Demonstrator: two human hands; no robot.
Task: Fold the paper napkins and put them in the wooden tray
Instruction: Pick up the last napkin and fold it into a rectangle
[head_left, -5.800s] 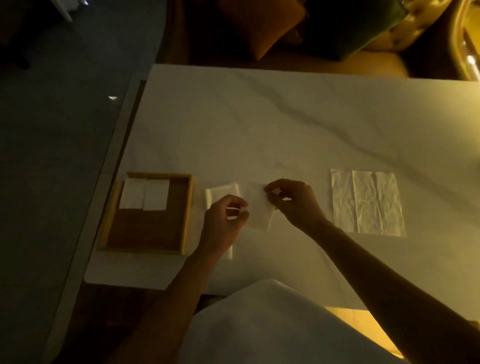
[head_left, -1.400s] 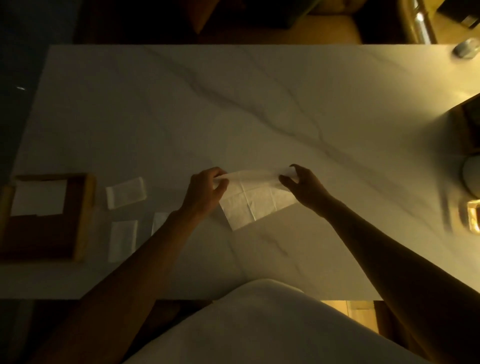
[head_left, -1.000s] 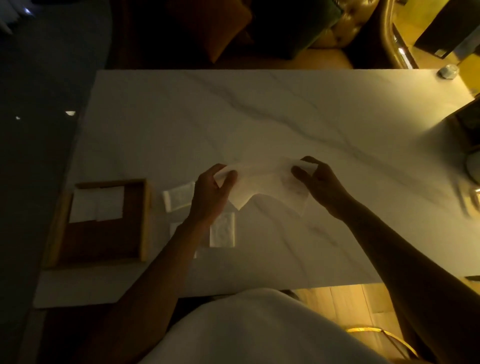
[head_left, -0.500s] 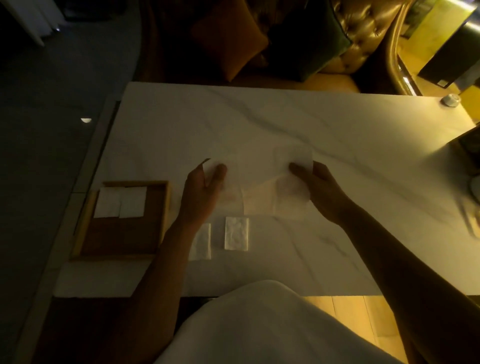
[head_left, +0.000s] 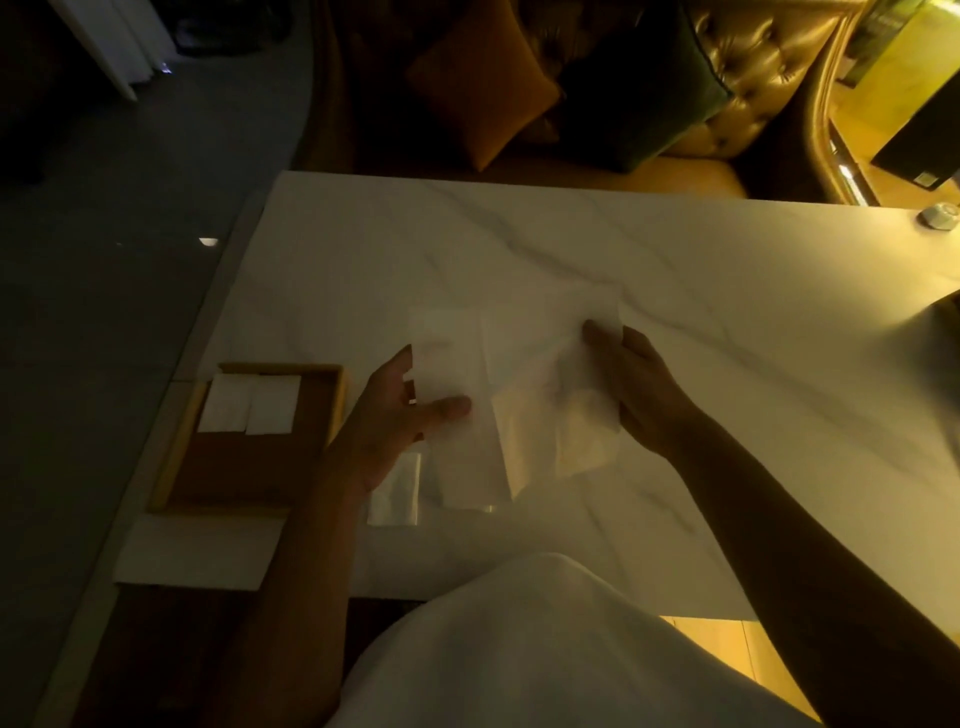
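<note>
A thin white paper napkin (head_left: 511, 384) hangs unfolded over the marble table (head_left: 675, 312), blurred by motion. My right hand (head_left: 631, 382) pinches its right edge. My left hand (head_left: 400, 415) is at its left edge with spread fingers, the thumb lying against the sheet; whether it still grips is unclear. The wooden tray (head_left: 176, 452) sits at the table's left front with two folded napkins (head_left: 249, 404) side by side in its far part. A small folded napkin (head_left: 395, 488) lies on the table below my left hand, partly covered by the hanging sheet.
The table's left and front edges run close to the tray. A tufted golden sofa with an orange cushion (head_left: 483, 83) and a dark green cushion (head_left: 639, 83) stands beyond the far edge. A small pale object (head_left: 940, 215) sits at the far right corner.
The napkin was lifted, carried left toward the tray and spread out between both hands. My left fingers have opened out along its left edge. The view swung left.
</note>
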